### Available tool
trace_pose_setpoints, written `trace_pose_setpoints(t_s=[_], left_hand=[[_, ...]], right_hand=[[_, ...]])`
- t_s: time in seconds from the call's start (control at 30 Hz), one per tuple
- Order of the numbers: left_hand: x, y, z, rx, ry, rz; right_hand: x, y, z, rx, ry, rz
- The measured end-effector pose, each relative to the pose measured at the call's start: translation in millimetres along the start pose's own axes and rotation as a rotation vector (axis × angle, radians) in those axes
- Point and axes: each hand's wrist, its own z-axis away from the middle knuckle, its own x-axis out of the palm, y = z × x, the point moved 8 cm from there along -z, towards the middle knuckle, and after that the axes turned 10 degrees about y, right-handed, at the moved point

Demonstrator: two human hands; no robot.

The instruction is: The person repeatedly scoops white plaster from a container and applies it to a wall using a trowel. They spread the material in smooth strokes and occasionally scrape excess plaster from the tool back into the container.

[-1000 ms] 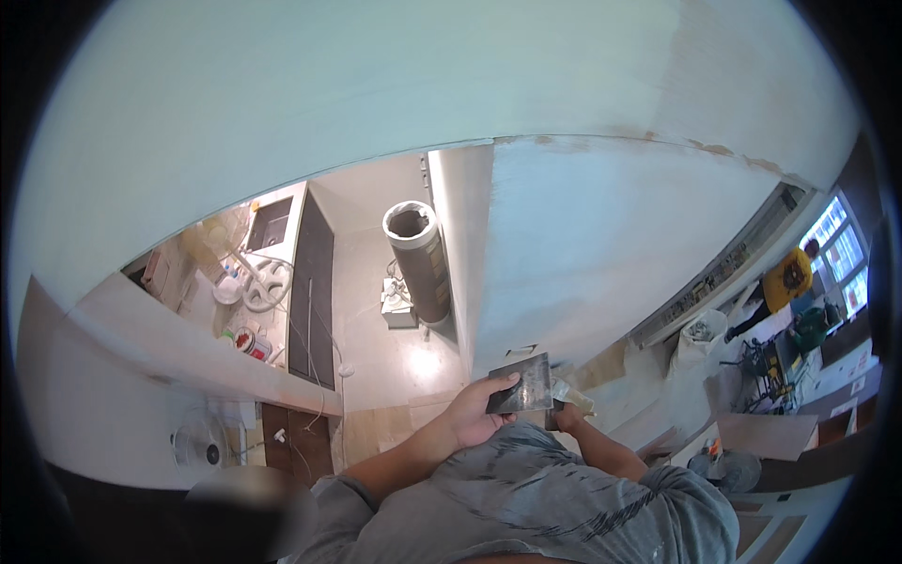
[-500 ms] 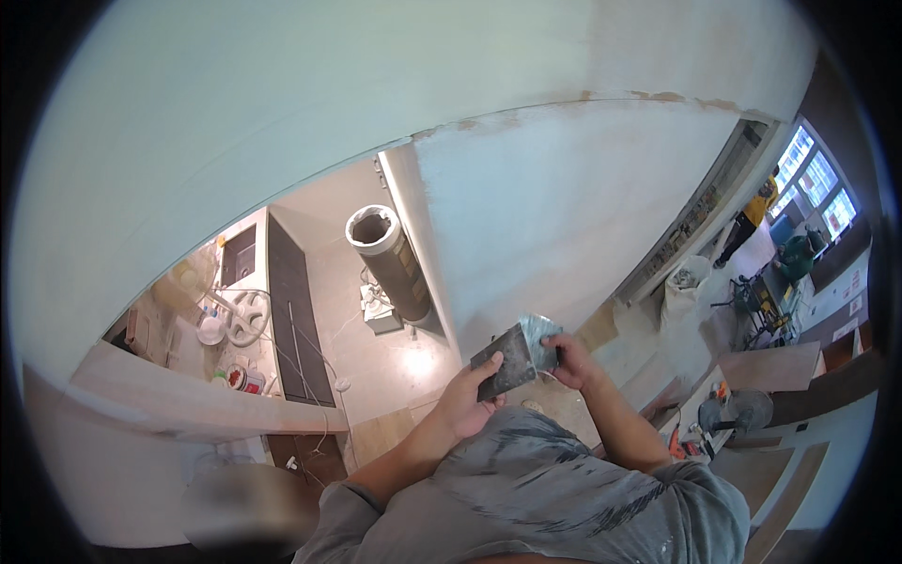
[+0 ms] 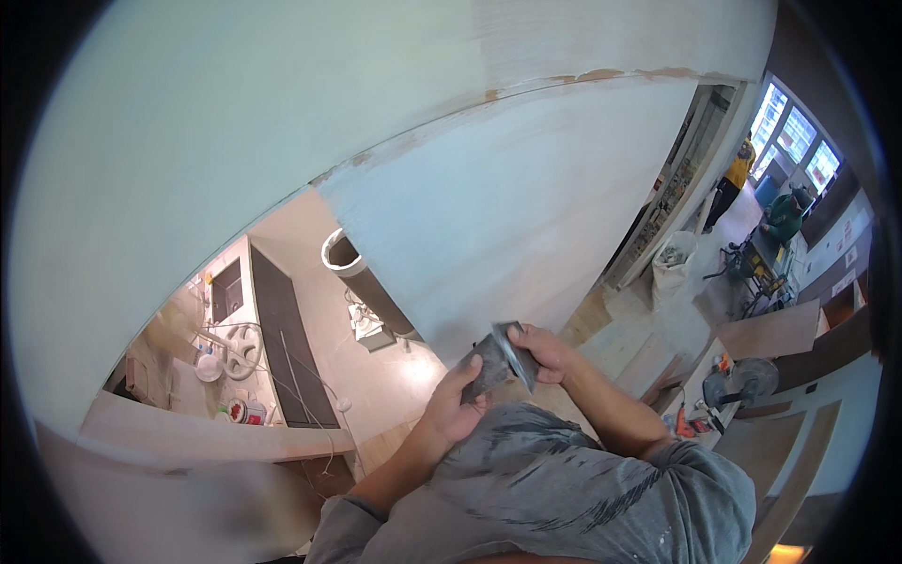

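My left hand grips a flat, dark, grimy scraper blade from the lower left, thumb on its face. My right hand holds a second metal blade, upright at an angle against the first; whether their edges touch or overlap is hard to tell. Both are held over my grey shirt, in front of a pale plastered wall panel with brownish patches along its upper seam.
Below left are a counter with clutter and a dark tall tube. At right are a white sack, tool stands, boards and black round objects. People in yellow and green are farther off.
My right hand has come up beside my left with its blade, now angled against the left one. The view has turned, shifting the wall panel leftward and the window higher.
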Motion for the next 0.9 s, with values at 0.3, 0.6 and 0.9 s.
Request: trace_pose_setpoints(t_s=[0.3,0.6,0.9], left_hand=[[7.6,-2.6,-31.7,0.130,0.192,0.074],[7.5,-35.9,-79.2,-0.058,0.219,-0.049],[35.3,-70.1,-106.7,-0.162,0.223,-0.093]], right_hand=[[-79.1,-48.9,17.9,-0.155,0.145,-0.069],[-146.0,-71.0,17.9,-0.339,0.179,-0.239],[-202.4,-75.7,26.2,-0.426,0.279,-0.247]])
